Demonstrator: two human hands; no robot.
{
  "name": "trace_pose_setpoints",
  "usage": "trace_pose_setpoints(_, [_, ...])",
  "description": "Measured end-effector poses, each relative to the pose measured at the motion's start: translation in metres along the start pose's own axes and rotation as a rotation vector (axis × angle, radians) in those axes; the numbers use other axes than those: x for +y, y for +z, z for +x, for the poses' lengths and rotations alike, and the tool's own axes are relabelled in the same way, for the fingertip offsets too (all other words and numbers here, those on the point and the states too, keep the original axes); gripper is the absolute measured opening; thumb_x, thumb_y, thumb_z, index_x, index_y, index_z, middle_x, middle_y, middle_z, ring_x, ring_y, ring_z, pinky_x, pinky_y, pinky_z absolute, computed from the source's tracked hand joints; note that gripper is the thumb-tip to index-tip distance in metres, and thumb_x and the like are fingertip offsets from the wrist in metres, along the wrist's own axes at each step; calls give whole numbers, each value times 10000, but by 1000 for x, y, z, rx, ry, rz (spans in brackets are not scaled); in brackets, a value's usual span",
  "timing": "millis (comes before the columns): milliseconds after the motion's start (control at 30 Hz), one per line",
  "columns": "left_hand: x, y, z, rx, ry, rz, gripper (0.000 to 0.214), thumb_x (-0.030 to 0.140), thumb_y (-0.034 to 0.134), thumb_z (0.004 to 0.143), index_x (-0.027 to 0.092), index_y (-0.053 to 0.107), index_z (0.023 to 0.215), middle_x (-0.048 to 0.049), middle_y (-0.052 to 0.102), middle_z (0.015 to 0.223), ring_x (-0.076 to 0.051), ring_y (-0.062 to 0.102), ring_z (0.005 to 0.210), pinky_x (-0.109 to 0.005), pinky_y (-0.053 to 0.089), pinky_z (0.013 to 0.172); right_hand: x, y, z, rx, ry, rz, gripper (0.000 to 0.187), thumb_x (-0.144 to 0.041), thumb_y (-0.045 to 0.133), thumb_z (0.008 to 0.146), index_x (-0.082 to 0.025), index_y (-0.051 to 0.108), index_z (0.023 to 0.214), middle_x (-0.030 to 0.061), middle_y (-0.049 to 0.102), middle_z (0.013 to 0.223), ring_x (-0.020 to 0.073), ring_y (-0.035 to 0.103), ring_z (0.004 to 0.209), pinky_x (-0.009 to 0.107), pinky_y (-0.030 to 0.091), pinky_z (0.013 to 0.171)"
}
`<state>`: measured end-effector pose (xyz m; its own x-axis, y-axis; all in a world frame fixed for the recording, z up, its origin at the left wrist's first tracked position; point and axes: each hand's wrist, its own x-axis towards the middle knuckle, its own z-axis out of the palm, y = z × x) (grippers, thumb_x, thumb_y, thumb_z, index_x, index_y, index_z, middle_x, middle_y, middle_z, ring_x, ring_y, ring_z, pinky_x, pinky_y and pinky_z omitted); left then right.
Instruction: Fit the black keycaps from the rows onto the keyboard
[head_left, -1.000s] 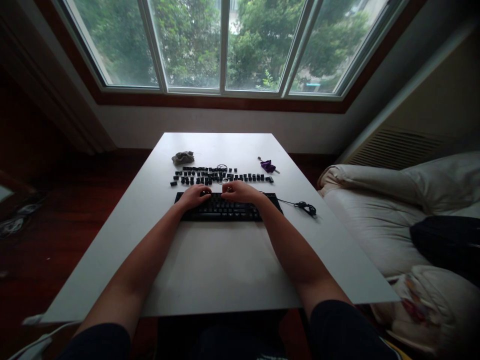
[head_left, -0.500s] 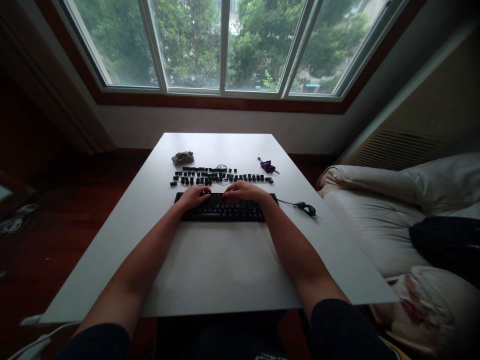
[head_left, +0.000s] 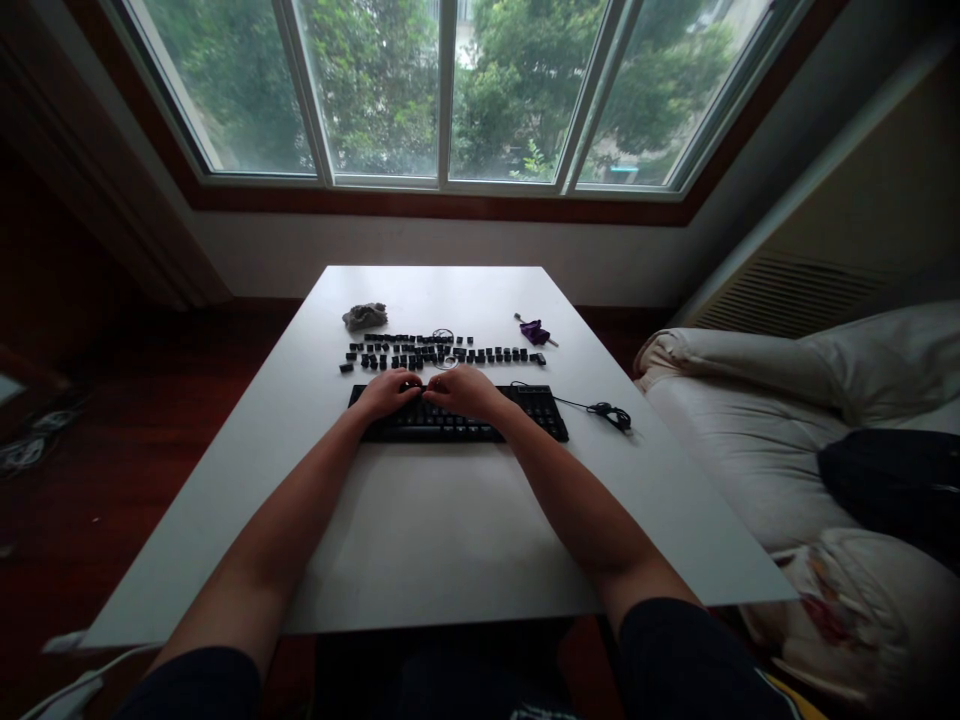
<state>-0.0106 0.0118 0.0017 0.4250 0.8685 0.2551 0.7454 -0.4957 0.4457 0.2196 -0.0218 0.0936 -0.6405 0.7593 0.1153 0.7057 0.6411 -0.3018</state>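
Observation:
A black keyboard (head_left: 450, 430) lies on the white table in front of me. My left hand (head_left: 388, 393) is over its upper left part, with fingers curled and thumb close to them. Right beside it, my right hand (head_left: 466, 391) bends over the upper middle of the keyboard, thumb and fingers drawn together. The fingertips of both hands nearly meet. Whatever is between them is too small and dark to make out. Just beyond the hands, loose black keycaps (head_left: 506, 355) stand in uneven rows.
On the white table (head_left: 442, 540) a grey crumpled cloth (head_left: 365, 316) lies at the far left. A purple cloth-like item with a thin stick (head_left: 535, 332) is at the far right. A bundled black cable (head_left: 611, 415) runs from the keyboard. A cream sofa (head_left: 735, 430) stands to the right.
My right hand has moved left along the keyboard to beside my left hand, uncovering the keyboard's right end. The left hand has stayed nearly in place.

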Motion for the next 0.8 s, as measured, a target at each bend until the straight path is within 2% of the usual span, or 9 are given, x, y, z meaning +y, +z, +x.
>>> trace_pose_setpoints(167, [1,0,0,4,1,-2,261,400,583,912,255,736,1067,-45,687,1021,-210,625,929,-323,487,816,-2,1,-1,34,61,-64,357,-480,533,964,-232,788,987,56,752,840,179,644,787,263,322,642])
trace_pose_setpoints(300, [3,-2,0,-3,-9,5,266,390,582,906,251,735,1072,-48,685,1023,-211,624,925,-322,488,800,-1,1,-1,13,26,-40,300,-431,573,932,-230,794,961,51,750,824,172,639,767,260,330,641])
trace_pose_setpoints(433, [3,-2,-1,-2,-11,3,266,391,578,903,249,735,1065,-50,682,1024,-213,623,918,-331,493,809,9,-6,-3,-43,12,114,221,-341,608,893,-229,799,907,19,722,700,146,623,672,244,355,621])
trace_pose_setpoints(533, [2,-2,-1,-5,-16,-1,266,392,582,900,249,735,1065,-51,681,1024,-214,623,918,-337,496,821,18,-12,-5,-114,56,277,220,-336,612,892,-220,799,900,2,697,620,134,625,608,234,397,621])
trace_pose_setpoints(800, [3,-3,-1,-5,-15,-2,261,395,577,908,250,735,1057,-51,680,1033,-217,625,921,-338,491,818,37,-11,-5,-216,103,544,204,-346,671,869,-194,797,918,21,734,677,138,676,602,227,494,614])
